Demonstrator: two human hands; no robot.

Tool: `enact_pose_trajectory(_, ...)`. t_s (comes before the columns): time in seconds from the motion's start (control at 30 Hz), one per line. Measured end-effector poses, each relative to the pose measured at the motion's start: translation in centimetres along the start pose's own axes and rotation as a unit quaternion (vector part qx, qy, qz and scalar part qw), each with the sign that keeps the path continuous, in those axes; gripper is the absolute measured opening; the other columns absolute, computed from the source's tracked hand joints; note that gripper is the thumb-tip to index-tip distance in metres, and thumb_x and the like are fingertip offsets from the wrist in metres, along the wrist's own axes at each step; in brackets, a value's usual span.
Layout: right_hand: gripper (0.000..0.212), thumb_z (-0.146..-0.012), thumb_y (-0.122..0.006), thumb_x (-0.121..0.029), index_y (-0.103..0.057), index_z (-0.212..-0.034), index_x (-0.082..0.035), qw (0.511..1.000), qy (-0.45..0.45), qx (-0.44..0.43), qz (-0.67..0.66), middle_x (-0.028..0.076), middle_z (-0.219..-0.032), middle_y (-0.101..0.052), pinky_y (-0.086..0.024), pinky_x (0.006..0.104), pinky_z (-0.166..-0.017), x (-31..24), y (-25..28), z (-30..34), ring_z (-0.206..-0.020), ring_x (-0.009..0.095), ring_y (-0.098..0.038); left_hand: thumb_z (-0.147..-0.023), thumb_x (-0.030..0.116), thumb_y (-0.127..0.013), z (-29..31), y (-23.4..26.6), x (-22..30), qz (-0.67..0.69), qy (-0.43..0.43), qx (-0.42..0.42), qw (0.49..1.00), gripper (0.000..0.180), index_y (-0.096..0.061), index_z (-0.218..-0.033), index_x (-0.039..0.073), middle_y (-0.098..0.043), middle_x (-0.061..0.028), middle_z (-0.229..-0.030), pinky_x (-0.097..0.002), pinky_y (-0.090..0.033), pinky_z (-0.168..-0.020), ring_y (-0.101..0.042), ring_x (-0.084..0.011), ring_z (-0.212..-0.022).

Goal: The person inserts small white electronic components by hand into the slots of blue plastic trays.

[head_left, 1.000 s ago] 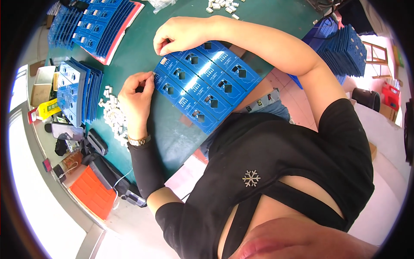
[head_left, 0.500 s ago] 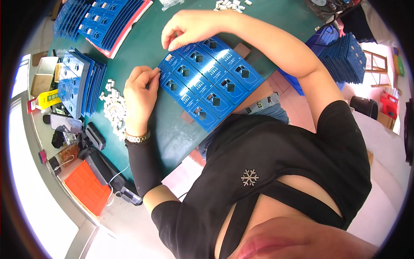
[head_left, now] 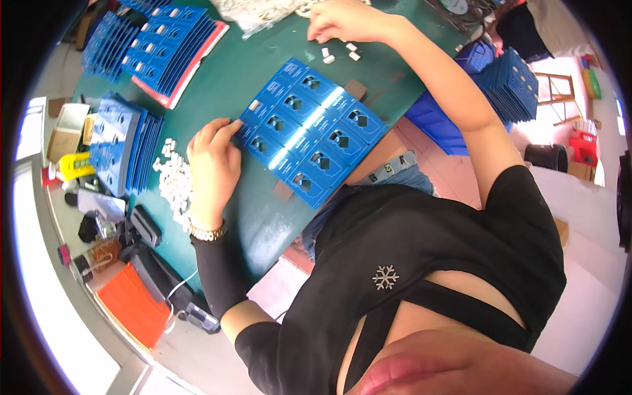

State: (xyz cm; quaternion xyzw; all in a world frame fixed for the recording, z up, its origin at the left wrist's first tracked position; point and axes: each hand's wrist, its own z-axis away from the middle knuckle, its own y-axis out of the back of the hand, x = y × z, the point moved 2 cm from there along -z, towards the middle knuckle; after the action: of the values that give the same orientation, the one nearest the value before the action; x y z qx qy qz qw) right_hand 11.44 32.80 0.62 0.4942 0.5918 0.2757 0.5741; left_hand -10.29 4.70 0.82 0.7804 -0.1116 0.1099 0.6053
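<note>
Your wide green tabletop (head_left: 214, 99) carried everything here. Upright stacks of flat blue circuit panels stood at its far left, one tall stack on a pink-red base (head_left: 174, 49) and one leaning stack (head_left: 118, 141) nearer you; a forearm bump could probably have toppled the leaning one.

The single flat, rectangular blue circuit panel with dark square cut-outs (head_left: 311, 133) lay in front of you, close to the near edge. Couldn't tell if it overhung. A push from your body could have slid or tipped it lapward, since only your left hand (head_left: 216, 158) was at it, index finger extended to its left corner, grip unclear.

Your right hand (head_left: 345, 21) was at the far side, fingers bent over loose small white plastic connectors (head_left: 328, 58); couldn't tell whether they grasped one. Picking blind there risked a dropped or wrongly turned piece.

The heaped white plastic connectors (head_left: 174, 184) sat just beside your left wrist; a sweep could have scattered them. Smallest: one white piece (head_left: 255, 105) on the panel, likely easy to dislodge if not seated.
</note>
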Motion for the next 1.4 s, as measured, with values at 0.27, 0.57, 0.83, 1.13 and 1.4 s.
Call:
enact_pose_trajectory(0.27, 0.013, -0.088, -0.061, -0.012, -0.070, -0.090, -0.002, 0.981, 0.068, 0.174, -0.048, 0.013, -0.090, -0.067, -0.052, 0.0365, -0.075, -2.8, -1.4, -1.6, -0.084, 0.030, -0.065, -0.088, 0.011, -0.058, -0.3, 1.5, -6.3, -0.090, 0.149, 0.144, 0.974, 0.022, -0.066, -0.107, 0.003, -0.066, -0.0166, -0.100, -0.0409, -0.051, -0.079, -0.063, -0.0343, -0.091)
enact_pose_trajectory(0.57, 0.015, -0.089, -0.062, -0.012, -0.067, -0.099, -0.003, 0.987, 0.030, 0.086, -0.132, 0.011, -0.093, -0.064, -0.050, 0.0355, -0.079, -7.0, -6.5, -4.8, -0.088, 0.027, -0.063, -0.086, 0.018, -0.062, 0.9, 1.0, -8.4, -0.257, 0.233, 0.078, 0.935, 0.012, -0.066, -0.087, 0.006, -0.062, -0.0119, -0.090, -0.0410, -0.052, -0.069, -0.063, -0.0313, -0.081)
enact_pose_trajectory(0.83, 0.011, -0.087, -0.063, -0.011, -0.069, -0.092, -0.004, 0.980, 0.057, 0.022, -0.188, 0.009, -0.088, -0.064, -0.049, 0.0345, -0.077, -6.0, -7.4, -4.9, -0.085, 0.025, -0.062, -0.085, 0.014, -0.060, 0.6, 0.7, -8.1, -0.289, 0.205, 0.106, 0.929, 0.007, -0.058, -0.086, 0.008, -0.061, -0.0105, -0.087, -0.0413, -0.053, -0.066, -0.063, -0.0312, -0.079)
enact_pose_trajectory(1.13, 0.011, -0.087, -0.060, -0.008, -0.069, -0.093, -0.004, 0.990, 0.096, 0.013, -0.103, 0.008, -0.087, -0.062, -0.049, 0.0353, -0.077, -6.6, -7.5, -4.6, -0.087, 0.026, -0.061, -0.079, 0.005, -0.060, 0.5, 0.4, -8.8, -0.214, 0.177, 0.116, 0.954, 0.008, -0.057, -0.085, 0.007, -0.060, -0.0104, -0.084, -0.0419, -0.050, -0.068, -0.060, -0.0319, -0.078)
enact_pose_trajectory(1.4, 0.013, -0.083, -0.058, -0.003, -0.067, -0.092, -0.004, 0.983, 0.157, 0.037, -0.088, 0.007, -0.088, -0.060, -0.050, 0.0361, -0.070, -6.5, -8.0, -4.8, -0.081, 0.026, -0.063, -0.079, 0.003, -0.059, 0.7, 0.2, -8.7, -0.191, 0.182, 0.128, 0.956, 0.009, -0.056, -0.087, 0.006, -0.057, -0.0118, -0.086, -0.0430, -0.048, -0.070, -0.058, -0.0332, -0.081)
